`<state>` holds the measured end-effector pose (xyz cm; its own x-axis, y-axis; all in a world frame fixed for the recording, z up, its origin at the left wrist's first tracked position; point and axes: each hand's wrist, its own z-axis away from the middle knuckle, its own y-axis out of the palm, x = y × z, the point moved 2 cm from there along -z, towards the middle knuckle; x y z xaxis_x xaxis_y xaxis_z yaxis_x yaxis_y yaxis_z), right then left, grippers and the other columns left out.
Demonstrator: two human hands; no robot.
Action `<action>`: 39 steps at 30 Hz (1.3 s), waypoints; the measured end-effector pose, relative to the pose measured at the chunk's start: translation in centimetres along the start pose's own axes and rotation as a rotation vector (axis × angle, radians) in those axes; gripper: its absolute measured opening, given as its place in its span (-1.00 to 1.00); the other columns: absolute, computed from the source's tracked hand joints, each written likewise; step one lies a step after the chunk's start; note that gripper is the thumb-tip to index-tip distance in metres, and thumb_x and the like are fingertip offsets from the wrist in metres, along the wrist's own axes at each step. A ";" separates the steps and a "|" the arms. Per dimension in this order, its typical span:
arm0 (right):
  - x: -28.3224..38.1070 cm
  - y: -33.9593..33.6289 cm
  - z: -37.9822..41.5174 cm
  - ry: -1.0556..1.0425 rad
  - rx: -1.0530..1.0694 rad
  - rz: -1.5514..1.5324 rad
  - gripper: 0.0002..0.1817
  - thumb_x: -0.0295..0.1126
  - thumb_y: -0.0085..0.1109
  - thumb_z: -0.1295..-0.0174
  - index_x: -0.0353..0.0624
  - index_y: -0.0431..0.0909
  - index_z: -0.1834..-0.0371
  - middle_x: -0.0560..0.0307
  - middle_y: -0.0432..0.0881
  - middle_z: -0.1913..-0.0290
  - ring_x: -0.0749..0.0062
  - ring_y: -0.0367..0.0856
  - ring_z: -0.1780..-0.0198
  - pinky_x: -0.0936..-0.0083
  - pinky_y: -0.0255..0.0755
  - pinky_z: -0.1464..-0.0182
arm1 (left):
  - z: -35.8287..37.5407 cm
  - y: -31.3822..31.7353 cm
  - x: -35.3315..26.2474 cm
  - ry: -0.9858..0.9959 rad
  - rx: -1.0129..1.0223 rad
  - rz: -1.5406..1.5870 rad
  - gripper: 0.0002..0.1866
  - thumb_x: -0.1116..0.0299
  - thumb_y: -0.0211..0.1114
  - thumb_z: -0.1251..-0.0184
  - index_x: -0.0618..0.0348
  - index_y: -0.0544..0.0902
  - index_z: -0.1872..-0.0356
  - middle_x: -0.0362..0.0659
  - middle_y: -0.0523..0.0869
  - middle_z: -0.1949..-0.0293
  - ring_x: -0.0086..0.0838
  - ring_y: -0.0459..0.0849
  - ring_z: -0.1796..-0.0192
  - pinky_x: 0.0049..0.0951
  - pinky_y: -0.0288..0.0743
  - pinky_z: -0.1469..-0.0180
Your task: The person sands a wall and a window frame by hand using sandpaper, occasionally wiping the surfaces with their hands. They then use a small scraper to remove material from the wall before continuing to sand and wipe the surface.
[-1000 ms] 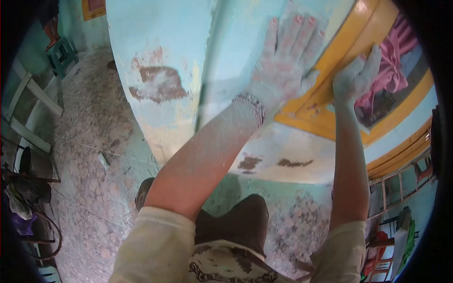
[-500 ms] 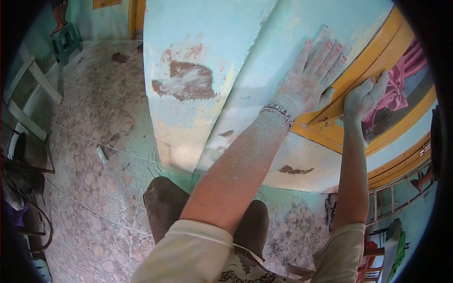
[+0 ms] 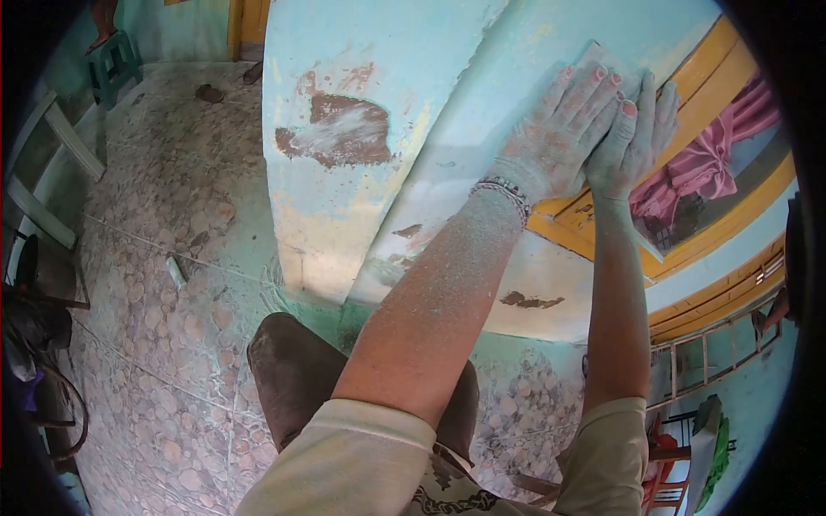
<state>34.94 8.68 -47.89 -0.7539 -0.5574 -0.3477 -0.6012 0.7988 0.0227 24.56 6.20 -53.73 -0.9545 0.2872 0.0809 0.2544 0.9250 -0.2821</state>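
Observation:
My left hand (image 3: 555,129), dusty and with a bracelet at its wrist, lies flat on the pale blue wall (image 3: 482,112), fingers stretched upward. Beneath its fingertips shows the edge of a thin grey sheet, which looks like sandpaper (image 3: 594,53). My right hand (image 3: 632,146) is up against the left one, its fingers extended and its thumb overlapping the left fingers. Just right of both hands runs the yellow wooden window frame (image 3: 718,69). Pale dust coats both forearms.
A bare brown patch (image 3: 344,129) marks the wall's projecting part. A pink curtain (image 3: 697,172) hangs in the window. A ladder (image 3: 705,357) lies at right. Far left, a person's feet rest on a green stool (image 3: 114,69). A small pale object (image 3: 176,272) lies on the patterned floor (image 3: 163,361).
My right hand has left the window frame's edge and moved left, up against my left hand. The left hand stays at about the same place on the wall.

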 end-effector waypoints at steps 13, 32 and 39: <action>-0.5 0.3 0.4 -0.027 -0.081 -0.028 -0.52 -0.13 -0.04 -0.40 -0.17 0.55 -0.24 -0.28 0.39 -0.36 -0.23 0.27 -0.41 -0.07 -0.06 -0.45 | 0.3 -0.1 -0.2 0.032 -0.028 0.105 -0.25 0.18 0.14 -0.24 0.19 0.18 -0.46 -0.04 0.05 -0.55 -0.14 -0.09 -0.60 0.04 -0.30 -0.59; 0.0 0.4 1.0 0.040 0.004 0.151 -0.47 -0.20 0.18 -0.26 -0.18 0.50 -0.28 -0.22 0.37 -0.38 -0.19 0.24 -0.43 -0.06 -0.01 -0.44 | 0.7 -2.9 3.1 0.210 -0.082 0.638 -0.15 0.49 0.26 0.02 0.19 0.21 -0.44 0.13 0.20 -0.45 0.03 0.13 -0.52 0.04 -0.14 -0.57; 5.5 1.4 0.4 0.079 0.073 0.023 -0.47 -0.26 -0.01 -0.34 -0.32 0.34 -0.31 -0.25 0.31 -0.38 -0.17 0.17 -0.45 -0.03 0.01 -0.44 | -0.7 -6.9 5.7 0.252 0.060 0.821 -0.20 0.69 0.07 -0.08 0.31 0.14 -0.47 0.28 0.11 -0.48 0.10 0.12 -0.52 -0.17 0.06 -0.53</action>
<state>30.08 6.84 -50.08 -0.7877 -0.5522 -0.2733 -0.5645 0.8245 -0.0390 17.43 1.61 -50.59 -0.4073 0.9126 0.0369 0.8334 0.3879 -0.3937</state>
